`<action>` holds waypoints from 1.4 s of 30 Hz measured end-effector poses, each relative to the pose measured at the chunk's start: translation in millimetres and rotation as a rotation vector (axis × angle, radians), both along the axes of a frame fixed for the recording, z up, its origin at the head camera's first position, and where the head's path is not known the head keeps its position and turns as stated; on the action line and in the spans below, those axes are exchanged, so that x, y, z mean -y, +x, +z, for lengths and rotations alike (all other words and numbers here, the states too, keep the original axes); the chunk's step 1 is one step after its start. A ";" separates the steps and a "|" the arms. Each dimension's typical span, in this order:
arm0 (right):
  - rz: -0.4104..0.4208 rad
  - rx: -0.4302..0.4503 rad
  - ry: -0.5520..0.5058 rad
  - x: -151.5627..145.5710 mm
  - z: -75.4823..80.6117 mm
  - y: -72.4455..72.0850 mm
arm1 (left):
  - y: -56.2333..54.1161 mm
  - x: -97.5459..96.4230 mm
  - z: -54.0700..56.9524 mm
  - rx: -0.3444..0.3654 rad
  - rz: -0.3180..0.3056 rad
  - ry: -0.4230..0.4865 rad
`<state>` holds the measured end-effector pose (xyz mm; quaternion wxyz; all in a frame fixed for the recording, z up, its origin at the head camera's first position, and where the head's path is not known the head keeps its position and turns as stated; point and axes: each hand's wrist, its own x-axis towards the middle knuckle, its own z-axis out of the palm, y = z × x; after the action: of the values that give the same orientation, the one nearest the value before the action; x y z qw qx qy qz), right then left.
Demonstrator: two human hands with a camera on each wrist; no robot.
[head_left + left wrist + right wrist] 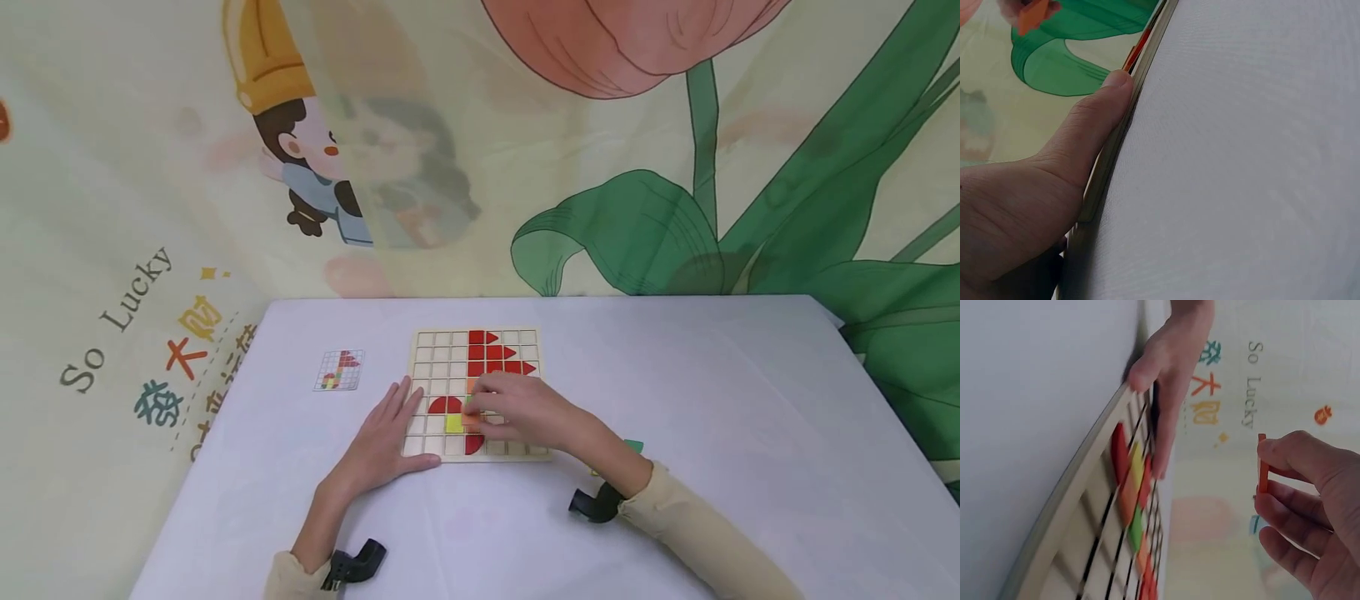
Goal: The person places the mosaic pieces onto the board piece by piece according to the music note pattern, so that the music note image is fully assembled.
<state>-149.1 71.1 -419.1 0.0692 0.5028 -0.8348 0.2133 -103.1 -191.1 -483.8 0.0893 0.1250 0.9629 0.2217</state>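
Note:
My right hand (525, 408) is raised over a wooden grid board (441, 352), pinching a thin orange tile (1263, 465) between thumb and fingertips. Beneath that hand the board carries red tiles (491, 352) in its upper right, a red half-round pair (446, 405), a yellow square (454, 424), a red curved piece (474, 444), a green tile (1136, 529) and another orange tile (1127, 499). Along the board's left side lies my left hand (381, 437), its fingers extended; its thumb presses the near edge. In the head view my right hand covers part of the grid.
A small pattern card (339, 371) lies left of the board on the white-covered table (712, 375). A green piece (633, 446) shows beside my right forearm, which partly hides it. A printed cloth (570, 142) hangs behind the table.

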 end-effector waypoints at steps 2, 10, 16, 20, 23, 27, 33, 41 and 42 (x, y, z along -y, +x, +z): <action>0.005 -0.006 0.025 11.9 4.8 1.4 | -0.6 -1.5 1.2 -0.002 -0.006 0.008; 0.026 0.010 0.071 43.4 1.7 -3.5 | -2.9 -3.1 2.1 0.008 -0.005 0.015; 0.005 0.050 0.227 59.1 -17.4 -8.3 | -3.8 -1.9 0.7 -0.011 -0.011 0.012; -0.018 0.070 0.279 65.6 -26.8 -11.1 | -3.7 -1.2 1.4 -0.019 -0.012 0.021; -0.029 0.080 0.296 69.8 -31.1 -12.6 | -4.0 -0.8 1.4 -0.023 -0.013 0.024; -0.044 0.087 0.308 72.3 -31.1 -12.2 | -5.0 -1.0 0.8 -0.025 -0.013 0.024; -0.070 0.098 0.335 73.2 -30.4 -11.0 | -5.4 -1.6 -1.1 -0.017 -0.012 0.012; -0.090 0.104 0.329 73.7 -34.0 -11.3 | -5.1 -2.3 -2.0 -0.011 -0.007 0.016; -0.083 0.101 0.330 73.9 -34.6 -11.4 | -5.3 -2.3 -2.0 -0.014 -0.007 0.016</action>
<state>-160.5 -2.8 -453.7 -0.0478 0.4611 -0.8809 0.0952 -108.4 -188.8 -485.7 0.0825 0.1307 0.9612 0.2283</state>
